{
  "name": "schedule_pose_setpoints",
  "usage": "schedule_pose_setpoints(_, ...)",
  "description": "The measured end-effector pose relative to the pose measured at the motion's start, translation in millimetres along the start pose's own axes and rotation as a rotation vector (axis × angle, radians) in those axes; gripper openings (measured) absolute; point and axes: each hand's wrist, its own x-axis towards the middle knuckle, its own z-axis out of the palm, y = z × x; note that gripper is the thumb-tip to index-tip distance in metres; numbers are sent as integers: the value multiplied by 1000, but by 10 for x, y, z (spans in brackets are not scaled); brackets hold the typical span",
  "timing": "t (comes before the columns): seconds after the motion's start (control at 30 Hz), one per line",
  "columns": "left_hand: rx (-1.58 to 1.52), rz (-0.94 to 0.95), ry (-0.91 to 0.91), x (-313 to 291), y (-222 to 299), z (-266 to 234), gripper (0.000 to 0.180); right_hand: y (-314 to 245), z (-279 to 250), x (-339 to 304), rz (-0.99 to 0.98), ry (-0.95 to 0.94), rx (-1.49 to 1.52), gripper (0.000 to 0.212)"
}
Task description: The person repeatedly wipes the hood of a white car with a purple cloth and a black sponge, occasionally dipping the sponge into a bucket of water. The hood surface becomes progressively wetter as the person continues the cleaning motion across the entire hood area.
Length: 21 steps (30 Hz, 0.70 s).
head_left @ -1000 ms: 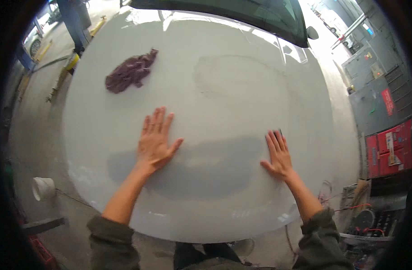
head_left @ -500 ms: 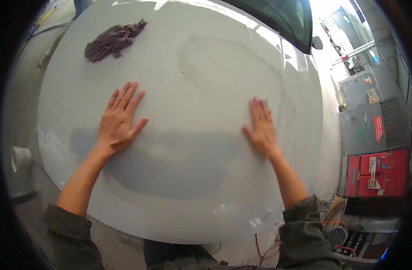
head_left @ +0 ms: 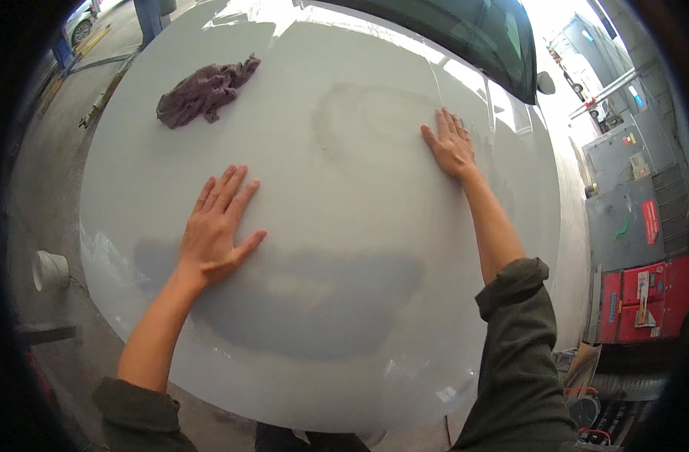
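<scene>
A pale grey-white car hood [head_left: 337,218] fills the middle of the view, with a darker grey patch across its near part and a faint smudged ring farther back. My left hand [head_left: 218,226] lies flat on it at the left, fingers spread, beside the dark patch. Farther away on the right, my right hand [head_left: 451,145] rests palm down near the ring's right edge, its fingers stretched out and the thumb apart. Neither hand holds anything. A crumpled purple cloth [head_left: 207,93] lies on the hood, beyond my left hand.
The dark windshield [head_left: 472,38] and a side mirror [head_left: 545,83] are at the far right. Along the right stand grey cabinets [head_left: 623,218] and a red tool chest [head_left: 642,301]. A white bucket [head_left: 50,271] sits on the floor at the left.
My right hand has slid forward across the hood, away from me. My left hand stays on nearly the same spot. The whole view has shifted slightly.
</scene>
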Motion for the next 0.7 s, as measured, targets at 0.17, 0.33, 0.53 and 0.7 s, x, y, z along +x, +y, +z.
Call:
schedule_pose_setpoints(0.17, 49, -22, -1, -179, -153, -62, 77, -380, 203, -1521, -504, -96, -49, 90)
schedule_pose_setpoints(0.33, 2, 12, 9, -130, -112, -63, 79, 114, 105, -1191, -610, -141, -16, 89)
schedule_pose_setpoints(0.53, -57, 60, 64, 37, -34, -1, 77, -365, 29, 548, -91, -1, -26, 85)
schedule_pose_setpoints(0.7, -5, 29, 42, -92, -135, -43, 77, -1031, 323, -228, -428, -6, -63, 89)
